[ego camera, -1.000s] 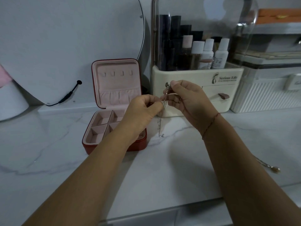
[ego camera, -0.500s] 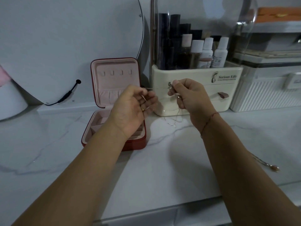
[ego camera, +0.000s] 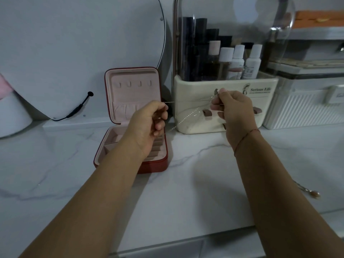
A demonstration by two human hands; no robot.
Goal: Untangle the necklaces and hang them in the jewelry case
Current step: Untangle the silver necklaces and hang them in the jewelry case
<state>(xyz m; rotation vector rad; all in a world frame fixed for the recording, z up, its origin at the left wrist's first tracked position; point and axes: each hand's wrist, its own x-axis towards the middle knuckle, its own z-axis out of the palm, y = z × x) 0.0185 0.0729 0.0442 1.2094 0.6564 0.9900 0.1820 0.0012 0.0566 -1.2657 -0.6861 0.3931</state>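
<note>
Left hand [ego camera: 149, 123] and right hand [ego camera: 232, 110] are pinching 1 necklace [ego camera: 186, 116] taut, axis horizontal; jewelry case [ego camera: 130, 95] is sitting behind left hand.

Countertop [ego camera: 186, 192] glossy marble — jewelry case [ego camera: 130, 94] matt pink velvet lining.

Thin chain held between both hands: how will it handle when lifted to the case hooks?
Probably very floppy: the chain sags in a loose strand between left hand and right hand. Likely light, since fingertip pinches carry it. Its fine links look apt to snag or re-tangle near the jewelry case hooks.
</note>
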